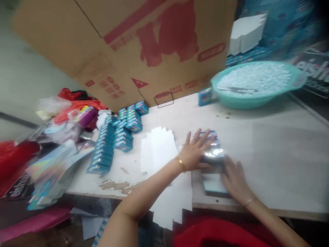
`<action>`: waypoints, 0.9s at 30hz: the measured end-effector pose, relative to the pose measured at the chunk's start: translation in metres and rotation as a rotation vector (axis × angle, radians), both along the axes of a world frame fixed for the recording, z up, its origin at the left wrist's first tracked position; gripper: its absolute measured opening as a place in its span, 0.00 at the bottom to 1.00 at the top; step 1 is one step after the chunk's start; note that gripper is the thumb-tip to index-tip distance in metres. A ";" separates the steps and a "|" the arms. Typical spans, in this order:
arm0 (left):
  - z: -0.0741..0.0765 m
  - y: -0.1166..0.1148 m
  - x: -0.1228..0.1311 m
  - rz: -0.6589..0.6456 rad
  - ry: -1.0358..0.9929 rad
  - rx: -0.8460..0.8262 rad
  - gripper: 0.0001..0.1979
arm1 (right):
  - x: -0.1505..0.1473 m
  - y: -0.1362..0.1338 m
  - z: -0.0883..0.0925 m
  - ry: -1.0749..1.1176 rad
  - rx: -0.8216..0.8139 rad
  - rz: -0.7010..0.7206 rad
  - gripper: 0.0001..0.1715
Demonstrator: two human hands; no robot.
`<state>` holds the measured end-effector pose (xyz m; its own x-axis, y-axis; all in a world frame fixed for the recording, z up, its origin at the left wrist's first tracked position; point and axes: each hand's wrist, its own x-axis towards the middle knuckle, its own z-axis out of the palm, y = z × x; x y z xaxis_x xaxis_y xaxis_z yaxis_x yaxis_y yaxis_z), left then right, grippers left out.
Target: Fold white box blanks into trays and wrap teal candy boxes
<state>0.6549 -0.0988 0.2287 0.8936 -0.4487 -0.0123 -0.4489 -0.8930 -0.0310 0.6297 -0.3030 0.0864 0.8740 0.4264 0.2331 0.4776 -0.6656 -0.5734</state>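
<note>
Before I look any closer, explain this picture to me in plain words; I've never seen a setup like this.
There is no machine here: a person works with two bare hands, and the one picture comes from a camera worn on the head, looking forward and down. The left hand, with a gold bangle, lies spread on a shiny silvery item; the right hand is at its near right side. Blur hides whether either hand grips it. On the table are rows of small blue boxes, white card sheets and a teal basin of small pale pieces. A large printed cardboard panel stands behind.
</note>
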 end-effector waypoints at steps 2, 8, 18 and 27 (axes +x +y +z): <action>0.015 0.064 -0.006 0.068 -0.032 0.012 0.54 | -0.001 0.000 -0.004 0.005 -0.010 0.000 0.38; 0.040 0.307 -0.054 0.607 0.044 0.413 0.62 | -0.004 -0.008 -0.027 -0.051 -0.004 0.007 0.35; 0.001 0.390 -0.101 0.679 0.111 0.415 0.53 | -0.003 -0.017 -0.048 -0.297 0.100 0.137 0.36; 0.016 0.342 -0.114 0.858 -0.047 0.194 0.45 | 0.002 0.001 -0.003 0.113 0.031 -0.014 0.37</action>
<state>0.5407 0.2430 0.2450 0.9232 0.3834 0.0265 0.3796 -0.8990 -0.2184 0.6316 -0.3023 0.0834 0.9014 0.4078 0.1456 0.3995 -0.6533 -0.6431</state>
